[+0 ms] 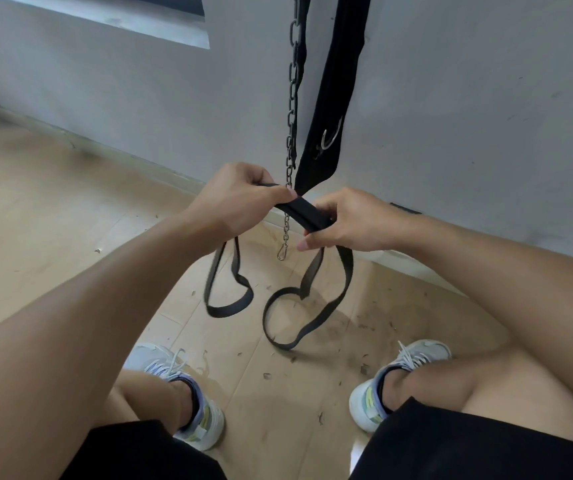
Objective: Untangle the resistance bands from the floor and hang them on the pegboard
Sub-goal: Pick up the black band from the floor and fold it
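A black resistance band (pixel 301 212) is stretched flat between my two hands at knee height. My left hand (pixel 240 199) pinches its upper left end, and my right hand (pixel 351 221) grips it a short way to the right. Below my left hand a loop (pixel 227 308) of band hangs free. Below my right hand a larger twisted loop (pixel 304 332) hangs down to the wooden floor (pixel 36 209). No pegboard is in view.
A metal chain (pixel 293 98) with a snap hook (pixel 281 252) and a wide black belt (pixel 333 98) hang against the grey wall (pixel 468 116) just behind my hands. My knees and two light sneakers, the left (pixel 181 386) and the right (pixel 399 379), frame the floor, which carries scattered debris.
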A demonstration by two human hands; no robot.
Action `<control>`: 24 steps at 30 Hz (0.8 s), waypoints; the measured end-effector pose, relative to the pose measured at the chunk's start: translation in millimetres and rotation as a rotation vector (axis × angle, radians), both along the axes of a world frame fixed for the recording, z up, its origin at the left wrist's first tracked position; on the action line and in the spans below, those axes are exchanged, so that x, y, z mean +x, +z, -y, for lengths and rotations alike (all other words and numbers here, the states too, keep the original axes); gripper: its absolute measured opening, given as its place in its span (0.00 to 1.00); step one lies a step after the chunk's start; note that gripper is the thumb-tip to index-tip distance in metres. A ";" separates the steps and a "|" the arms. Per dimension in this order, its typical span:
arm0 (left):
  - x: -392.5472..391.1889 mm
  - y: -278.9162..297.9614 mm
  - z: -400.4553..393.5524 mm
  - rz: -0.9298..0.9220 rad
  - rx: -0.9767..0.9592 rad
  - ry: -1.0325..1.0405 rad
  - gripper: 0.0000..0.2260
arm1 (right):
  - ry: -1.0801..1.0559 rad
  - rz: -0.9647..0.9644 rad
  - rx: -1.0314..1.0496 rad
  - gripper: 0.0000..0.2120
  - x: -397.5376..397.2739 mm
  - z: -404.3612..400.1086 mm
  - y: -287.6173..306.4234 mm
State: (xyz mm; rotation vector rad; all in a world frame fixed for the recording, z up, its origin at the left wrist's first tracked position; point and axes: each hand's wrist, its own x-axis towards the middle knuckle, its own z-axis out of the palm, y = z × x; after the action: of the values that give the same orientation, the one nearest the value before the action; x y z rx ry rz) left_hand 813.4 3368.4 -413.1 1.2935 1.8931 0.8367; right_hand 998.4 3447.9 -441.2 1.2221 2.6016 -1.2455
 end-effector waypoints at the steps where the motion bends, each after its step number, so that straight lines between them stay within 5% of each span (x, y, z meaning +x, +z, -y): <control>1: -2.0 -0.6 -0.5 0.004 -0.004 0.008 0.13 | -0.018 0.001 0.024 0.10 1.6 -0.9 0.6; 8: -4.3 -0.3 -2.8 0.103 0.047 0.015 0.13 | -0.080 -0.088 0.185 0.04 5.8 -1.3 6.5; 12: -12.2 -0.8 -5.0 0.170 0.089 -0.050 0.14 | -0.156 -0.276 0.243 0.16 9.8 -3.1 10.5; 18: -3.2 1.5 1.8 0.179 0.018 -0.319 0.20 | 0.045 -0.232 0.452 0.23 7.7 -1.7 15.4; 24: 9.3 0.2 0.9 0.160 0.137 -0.295 0.22 | -0.022 -0.497 0.112 0.22 2.0 13.7 21.2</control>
State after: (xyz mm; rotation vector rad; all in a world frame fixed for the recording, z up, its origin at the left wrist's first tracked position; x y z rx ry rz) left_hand 822.6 3367.5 -412.9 1.4970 1.4974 0.8963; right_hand 1000.4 3434.2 -420.0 1.0676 3.0369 -1.6053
